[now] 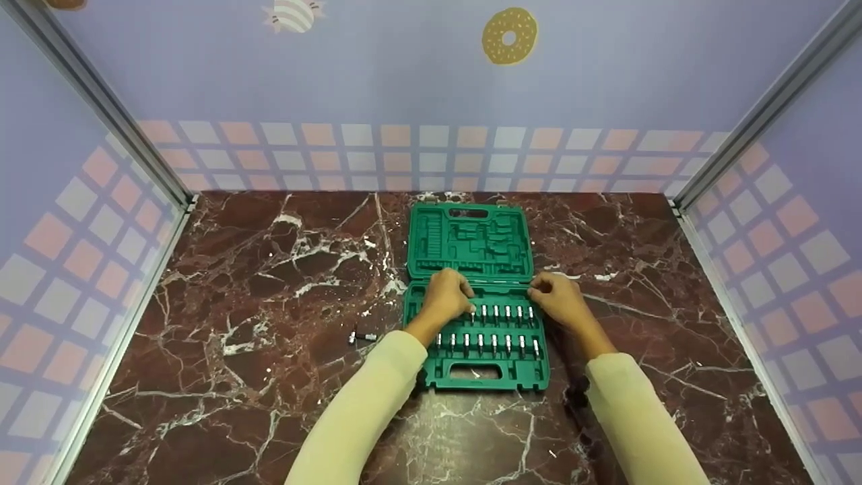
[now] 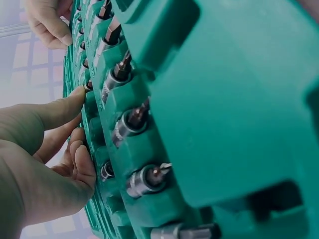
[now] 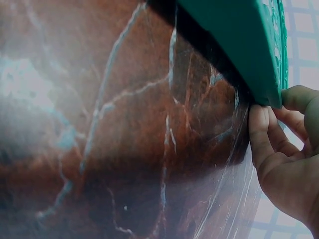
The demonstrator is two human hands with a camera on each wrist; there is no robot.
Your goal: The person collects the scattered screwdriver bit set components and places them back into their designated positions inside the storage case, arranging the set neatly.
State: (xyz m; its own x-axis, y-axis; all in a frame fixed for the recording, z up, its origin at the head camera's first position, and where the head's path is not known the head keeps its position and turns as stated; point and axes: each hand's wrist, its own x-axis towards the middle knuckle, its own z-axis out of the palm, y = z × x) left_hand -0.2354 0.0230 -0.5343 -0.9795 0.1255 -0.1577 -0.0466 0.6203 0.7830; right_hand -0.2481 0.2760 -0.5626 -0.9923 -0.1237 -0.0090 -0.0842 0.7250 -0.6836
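Note:
A green tool case [image 1: 486, 382] lies unfolded on the table, its lower half holding two rows of silver bit sockets [image 1: 495, 345]. Over the upper row, my left hand [image 1: 444, 296] pinches a bit socket [image 2: 88, 85] at the end of the filled stretch. The thumb and fingertips [image 2: 77, 97] meet there, partly hiding it. At the case's right edge, close to the hinge, my right hand [image 1: 559, 300] grips the rim [image 3: 266, 94], thumb on one side and fingers on the other.
The case's lid [image 1: 471, 239] lies back toward the wall with moulded bare slots. Left of the case, a small T-shaped metal piece [image 1: 362, 337] lies on the marbled table [image 1: 269, 404]. Patterned walls [image 1: 431, 81] enclose the table at the back and sides.

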